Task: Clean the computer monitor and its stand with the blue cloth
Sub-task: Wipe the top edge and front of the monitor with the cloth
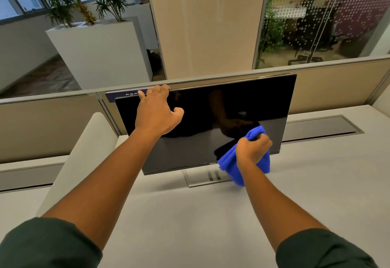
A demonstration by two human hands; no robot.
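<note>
**Wiping a dark monitor while steadying its top edge**

Two bare forearms in dark green sleeves reach forward over a pale tabletop [190,215]. At the far edge of the tabletop, against a low beige partition [52,124], stands the monitor [211,120], its black screen switched off and tilted back. Its flat silver stand [202,178] rests on the tabletop below.

The left hand [157,112] grips the monitor's top edge near the upper left corner, fingers hooked over the rim and thumb spread wide across the glass. The right hand [252,150] is closed around a bunched blue cloth [236,170], pressed to the lower right part of the screen. Loose folds hang down over the bottom edge towards the stand.

Risks, as a judgement: the left thumb resting on the glass may leave fresh smears on the screen. Pressing hard low on the screen could tip the monitor further back or shift the stand towards the partition if the left hand loosens. The stand looks untouched so far.
</note>
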